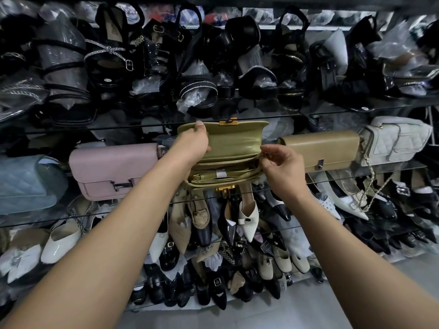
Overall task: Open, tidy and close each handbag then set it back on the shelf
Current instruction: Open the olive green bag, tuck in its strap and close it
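Glass shelves (95, 128) packed with shoes and bags. Olive handbag (234, 143) at mid shelf, flap raised, mouth open. Left hand (193, 141): fingers curled round the flap's left edge. Right hand (280, 160): fingertips pinched narrow at the bag's right end; what they pinch, cannot tell. Pink bag (111, 167) left of the left fingers; tan bag (320, 148) just right of the right fingers.

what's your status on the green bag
Left hand holds green bag flap up, right hand pinches its right edge. Bag open, strap inside. Tan bag close beside it.
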